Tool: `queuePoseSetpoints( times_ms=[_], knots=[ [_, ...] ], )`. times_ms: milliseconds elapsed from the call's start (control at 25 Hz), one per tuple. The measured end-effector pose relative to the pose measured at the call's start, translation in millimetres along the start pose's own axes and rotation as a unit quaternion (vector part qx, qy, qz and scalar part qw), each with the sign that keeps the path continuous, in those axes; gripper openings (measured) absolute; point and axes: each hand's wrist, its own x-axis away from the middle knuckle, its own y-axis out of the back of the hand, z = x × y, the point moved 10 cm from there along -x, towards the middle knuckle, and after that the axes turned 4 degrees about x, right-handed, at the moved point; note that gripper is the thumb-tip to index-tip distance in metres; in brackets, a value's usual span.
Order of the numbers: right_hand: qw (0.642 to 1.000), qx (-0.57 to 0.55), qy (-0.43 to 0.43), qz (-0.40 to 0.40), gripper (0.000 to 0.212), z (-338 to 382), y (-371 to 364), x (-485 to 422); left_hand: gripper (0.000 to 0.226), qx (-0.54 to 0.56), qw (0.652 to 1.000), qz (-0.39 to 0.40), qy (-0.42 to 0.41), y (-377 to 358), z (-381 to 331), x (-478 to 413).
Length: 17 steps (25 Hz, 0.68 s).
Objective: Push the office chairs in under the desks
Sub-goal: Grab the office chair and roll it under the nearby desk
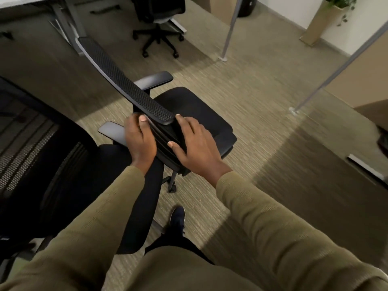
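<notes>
L hand (139, 141) grips backrest (126, 85), R hand (197, 143) flat on it; uneven push could swivel it, armrest (112, 131) clipping nbr chair (52, 164).

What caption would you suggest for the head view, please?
Left hand grips and right hand rests on the black mesh office chair, standing out on the beige carpet.

A tall planter (317, 24) with trailing leaves stands beyond a grey pole (232, 26).
</notes>
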Motion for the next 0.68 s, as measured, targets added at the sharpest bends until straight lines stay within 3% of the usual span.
queuePoseSetpoints(
  times_ms=[280,560,680],
  knots=[
    [0.995,-0.018,0.089,0.035,0.075,42,-18,-81,0.038,0.087,0.994,-0.048,0.049,12,13,-72],
    [0.991,-0.023,0.034,0.128,0.094,49,-43,-118,0.026,0.171,0.961,-0.054,0.211,13,41,-147],
    [0.987,-0.037,0.007,0.159,0.095,44,-51,-137,0.023,0.115,0.962,-0.072,0.238,9,42,-168]
  ],
)
